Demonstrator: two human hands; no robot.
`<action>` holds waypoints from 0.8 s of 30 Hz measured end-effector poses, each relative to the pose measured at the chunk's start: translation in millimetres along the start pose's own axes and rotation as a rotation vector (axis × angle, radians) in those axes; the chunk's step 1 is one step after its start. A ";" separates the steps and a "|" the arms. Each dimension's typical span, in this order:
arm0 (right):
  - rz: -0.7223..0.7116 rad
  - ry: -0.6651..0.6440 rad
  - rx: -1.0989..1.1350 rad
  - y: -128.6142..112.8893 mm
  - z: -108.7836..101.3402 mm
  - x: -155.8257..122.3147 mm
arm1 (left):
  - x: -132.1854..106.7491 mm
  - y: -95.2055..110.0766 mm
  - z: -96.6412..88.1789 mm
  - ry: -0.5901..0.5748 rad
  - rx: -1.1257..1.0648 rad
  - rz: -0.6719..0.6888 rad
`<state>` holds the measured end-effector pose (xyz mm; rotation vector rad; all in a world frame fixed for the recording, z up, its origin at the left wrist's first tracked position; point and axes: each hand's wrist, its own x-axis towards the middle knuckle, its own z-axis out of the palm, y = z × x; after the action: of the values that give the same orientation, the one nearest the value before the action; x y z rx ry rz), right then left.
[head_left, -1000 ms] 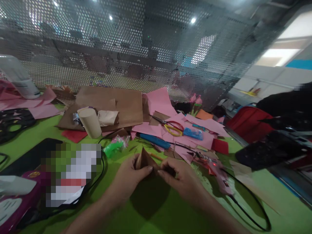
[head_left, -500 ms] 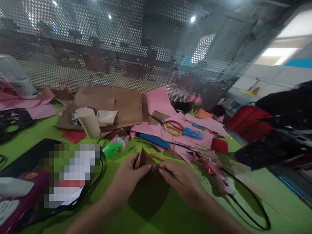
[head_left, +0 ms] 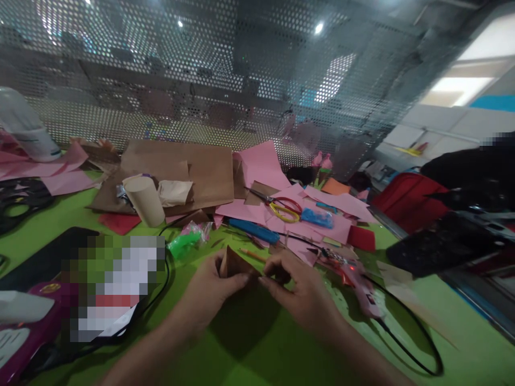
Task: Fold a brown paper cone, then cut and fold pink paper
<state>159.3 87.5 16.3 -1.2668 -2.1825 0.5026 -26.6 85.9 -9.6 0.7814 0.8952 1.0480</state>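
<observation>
My left hand (head_left: 217, 279) is closed on a small piece of brown paper (head_left: 235, 264), its thumb pressed along the front. The paper is bent, with a pointed corner standing up. At its right end, the thumb of my right hand (head_left: 295, 284) meets the paper's edge; the index finger is curled and raised, and the other fingertips are partly hidden. Just behind the paper lies a pencil (head_left: 253, 254). A blue-handled tool (head_left: 254, 230) and scissors with red and yellow handles (head_left: 285, 210) rest farther back.
A pink glue gun (head_left: 364, 295) with its cord lies on the right. Pink paper scraps (head_left: 257, 169), brown sheets (head_left: 209, 166) and a cardboard tube (head_left: 145, 201) spread along the back. On the left are a bright green piece (head_left: 184, 245), a black tape dispenser shape (head_left: 24, 201) and a bottle (head_left: 34, 136).
My right index finger has lifted and curled back from the paper, opening a gap above the thumb. The paper has tilted slightly left, and more of the pencil shows.
</observation>
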 end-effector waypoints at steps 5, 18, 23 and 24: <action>-0.160 0.089 -0.097 1.3 1.2 -2.8 | -3.1 0.9 2.7 -0.014 -0.028 -0.028; -0.449 0.164 -0.458 3.8 5.3 -2.4 | -1.3 -4.8 0.9 -0.007 -0.094 -0.064; -0.394 0.136 -0.440 3.5 6.9 -4.8 | -0.5 -5.2 0.1 0.005 -0.027 -0.043; -0.373 0.127 -0.418 3.4 6.9 -5.1 | -0.7 -4.7 0.2 0.004 -0.025 -0.047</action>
<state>159.1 84.4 7.6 -1.0120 -2.4117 -0.1878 -24.8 83.8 -13.5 0.7349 0.8986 1.0180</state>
